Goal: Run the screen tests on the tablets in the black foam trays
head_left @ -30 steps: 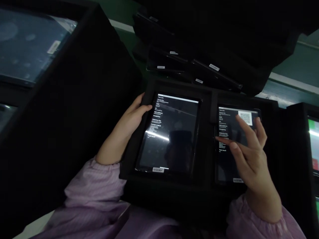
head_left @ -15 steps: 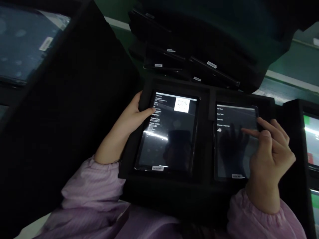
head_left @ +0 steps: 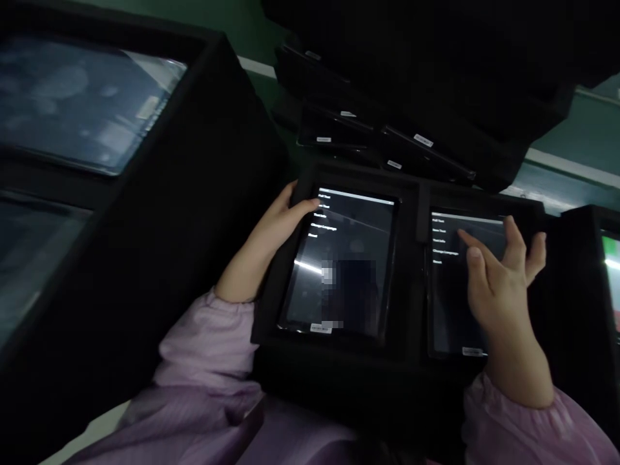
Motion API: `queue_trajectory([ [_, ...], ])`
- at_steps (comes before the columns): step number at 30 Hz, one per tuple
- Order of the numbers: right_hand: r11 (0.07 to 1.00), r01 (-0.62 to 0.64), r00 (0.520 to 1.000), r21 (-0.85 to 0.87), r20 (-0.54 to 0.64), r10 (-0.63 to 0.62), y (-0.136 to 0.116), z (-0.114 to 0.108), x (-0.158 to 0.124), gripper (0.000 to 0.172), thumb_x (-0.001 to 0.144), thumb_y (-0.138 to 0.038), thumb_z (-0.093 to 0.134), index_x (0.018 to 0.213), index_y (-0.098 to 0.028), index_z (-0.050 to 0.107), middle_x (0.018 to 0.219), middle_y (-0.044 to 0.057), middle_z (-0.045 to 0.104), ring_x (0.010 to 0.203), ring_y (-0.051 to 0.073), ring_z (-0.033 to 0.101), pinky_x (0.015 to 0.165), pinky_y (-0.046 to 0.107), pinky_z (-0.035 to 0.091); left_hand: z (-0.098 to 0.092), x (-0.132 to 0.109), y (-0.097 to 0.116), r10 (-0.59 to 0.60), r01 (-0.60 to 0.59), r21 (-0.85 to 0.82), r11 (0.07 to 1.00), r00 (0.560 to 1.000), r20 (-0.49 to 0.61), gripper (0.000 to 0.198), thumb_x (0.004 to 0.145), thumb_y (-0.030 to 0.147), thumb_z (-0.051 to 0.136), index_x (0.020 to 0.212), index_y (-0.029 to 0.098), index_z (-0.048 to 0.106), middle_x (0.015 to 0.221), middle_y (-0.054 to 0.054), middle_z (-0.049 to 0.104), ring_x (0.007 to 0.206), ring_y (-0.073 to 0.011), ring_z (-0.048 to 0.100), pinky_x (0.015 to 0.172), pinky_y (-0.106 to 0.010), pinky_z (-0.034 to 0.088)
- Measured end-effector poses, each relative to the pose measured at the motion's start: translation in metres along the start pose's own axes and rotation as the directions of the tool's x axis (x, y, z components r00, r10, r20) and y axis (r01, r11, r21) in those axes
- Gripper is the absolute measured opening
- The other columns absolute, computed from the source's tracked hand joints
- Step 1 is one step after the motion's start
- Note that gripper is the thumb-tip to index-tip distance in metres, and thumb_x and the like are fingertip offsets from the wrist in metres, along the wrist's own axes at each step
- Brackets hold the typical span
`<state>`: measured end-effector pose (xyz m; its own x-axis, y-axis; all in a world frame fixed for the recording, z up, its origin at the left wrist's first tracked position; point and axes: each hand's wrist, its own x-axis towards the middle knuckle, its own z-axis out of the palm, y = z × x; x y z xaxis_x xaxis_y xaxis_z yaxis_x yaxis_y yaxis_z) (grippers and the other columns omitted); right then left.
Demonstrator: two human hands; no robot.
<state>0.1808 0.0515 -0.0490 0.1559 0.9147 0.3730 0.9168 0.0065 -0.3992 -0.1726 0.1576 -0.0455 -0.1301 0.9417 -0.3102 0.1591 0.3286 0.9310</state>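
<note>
A black tray (head_left: 409,310) with two compartments lies in front of me, a lit tablet in each. The left tablet (head_left: 356,239) shows a short white text menu on a dark screen. The right tablet (head_left: 450,300) shows a similar menu and is partly covered by my right hand. My left hand (head_left: 271,232) grips the tray's left edge, its thumb reaching over the left tablet's upper left side and its other fingers mostly hidden. Over the right tablet, my right hand (head_left: 504,284) has its fingers apart, with the index fingertip at the menu lines. It holds nothing.
Several dark tablets (head_left: 334,126) with white labels lie stacked behind the tray. A tall black stack of trays (head_left: 217,148) rises at left, with a film-covered tablet (head_left: 82,97) on top. Another black tray (head_left: 581,239) with a lit screen stands at right.
The left tablet's screen has switched from an information page with a square code to the short menu. My right index finger has moved up the right screen, and the view has shifted.
</note>
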Motion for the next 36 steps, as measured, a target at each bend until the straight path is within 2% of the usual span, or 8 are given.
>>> queue_trajectory([
  [3, 1.0, 0.0, 0.997, -0.008, -0.08, 0.0, 0.007, 0.003, 0.001, 0.077, 0.115, -0.072, 0.032, 0.13, -0.021, 0.088, 0.178, 0.015, 0.051, 0.174, 0.053, 0.026, 0.137, 0.085, 0.018, 0.001, 0.001, 0.005, -0.025, 0.025, -0.031, 0.999, 1.0, -0.003, 0.067, 0.087, 0.036, 0.079, 0.152, 0.024, 0.068, 0.132, -0.007, 0.083, 0.134, -0.0365, 0.076, 0.124, -0.054, 0.056],
  [7, 0.999, -0.031, 0.971, 0.036, -0.236, 0.039, 0.004, 0.0, 0.001, 0.076, 0.113, -0.072, 0.034, 0.122, -0.023, 0.091, 0.161, 0.012, 0.069, 0.165, 0.05, 0.041, 0.136, 0.08, 0.028, 0.001, 0.005, 0.013, -0.052, 0.053, -0.019, 0.998, 0.998, 0.033, 0.067, 0.088, 0.033, 0.08, 0.152, 0.024, 0.067, 0.135, -0.009, 0.082, 0.133, -0.0369, 0.076, 0.122, -0.054, 0.057],
  [12, 0.996, -0.051, 0.964, 0.075, -0.256, 0.069, -0.006, -0.007, -0.001, 0.069, 0.115, -0.067, 0.039, 0.116, -0.024, 0.092, 0.155, 0.011, 0.075, 0.161, 0.045, 0.049, 0.135, 0.077, 0.035, 0.002, 0.007, 0.015, -0.011, 0.009, 0.055, 0.998, 0.999, 0.04, 0.072, 0.084, 0.027, 0.083, 0.154, 0.022, 0.065, 0.14, -0.009, 0.081, 0.138, -0.0368, 0.073, 0.126, -0.055, 0.054],
  [15, 0.996, -0.037, 0.962, 0.077, -0.268, 0.056, -0.007, -0.01, -0.002, 0.061, 0.115, -0.064, 0.046, 0.108, -0.026, 0.093, 0.145, 0.01, 0.08, 0.155, 0.043, 0.057, 0.131, 0.075, 0.041, 0.003, 0.004, 0.012, -0.02, 0.02, -0.006, 1.0, 1.0, 0.015, 0.069, 0.087, 0.033, 0.083, 0.153, 0.022, 0.067, 0.138, -0.009, 0.082, 0.136, -0.0369, 0.075, 0.125, -0.056, 0.056],
  [20, 0.994, 0.092, 0.981, 0.057, -0.179, -0.081, -0.005, -0.011, -0.003, 0.049, 0.114, -0.055, 0.056, 0.098, -0.028, 0.093, 0.145, 0.01, 0.081, 0.155, 0.043, 0.058, 0.125, 0.073, 0.049, -0.002, -0.007, 0.007, -0.036, 0.037, -0.074, 0.997, 0.999, 0.012, 0.068, 0.086, 0.037, 0.081, 0.152, 0.023, 0.069, 0.137, -0.007, 0.083, 0.136, -0.0357, 0.075, 0.125, -0.054, 0.056],
  [25, 0.996, 0.088, 0.987, 0.022, -0.14, -0.084, 0.001, -0.009, -0.005, 0.049, 0.112, -0.057, 0.056, 0.096, -0.029, 0.093, 0.148, 0.008, 0.08, 0.155, 0.044, 0.059, 0.115, 0.069, 0.058, -0.01, -0.013, 0.004, -0.055, 0.058, -0.066, 0.996, 0.997, 0.047, 0.074, 0.079, 0.035, 0.082, 0.152, 0.024, 0.069, 0.133, -0.007, 0.083, 0.131, -0.036, 0.076, 0.12, -0.053, 0.059],
  [31, 0.997, 0.053, 0.969, 0.062, -0.246, -0.036, 0.003, -0.008, -0.003, 0.042, 0.108, -0.056, 0.062, 0.093, -0.031, 0.092, 0.133, 0.008, 0.086, 0.144, 0.04, 0.07, 0.109, 0.067, 0.061, -0.012, -0.011, -0.001, -0.033, 0.046, -0.094, 0.995, 0.989, 0.142, 0.089, 0.073, 0.035, 0.081, 0.159, 0.021, 0.061, 0.136, -0.008, 0.081, 0.135, -0.0386, 0.074, 0.118, -0.053, 0.059],
  [36, 0.992, 0.073, 0.96, 0.099, -0.277, -0.043, -0.001, -0.009, 0.0, 0.038, 0.108, -0.053, 0.063, 0.1, -0.03, 0.092, 0.129, 0.009, 0.087, 0.134, 0.038, 0.076, 0.089, 0.056, 0.07, -0.014, -0.011, -0.005, 0.038, -0.029, -0.051, 0.998, 0.98, 0.197, 0.097, 0.074, 0.035, 0.086, 0.165, 0.023, 0.053, 0.158, -0.011, 0.073, 0.15, -0.0405, 0.065, 0.129, -0.054, 0.05],
])
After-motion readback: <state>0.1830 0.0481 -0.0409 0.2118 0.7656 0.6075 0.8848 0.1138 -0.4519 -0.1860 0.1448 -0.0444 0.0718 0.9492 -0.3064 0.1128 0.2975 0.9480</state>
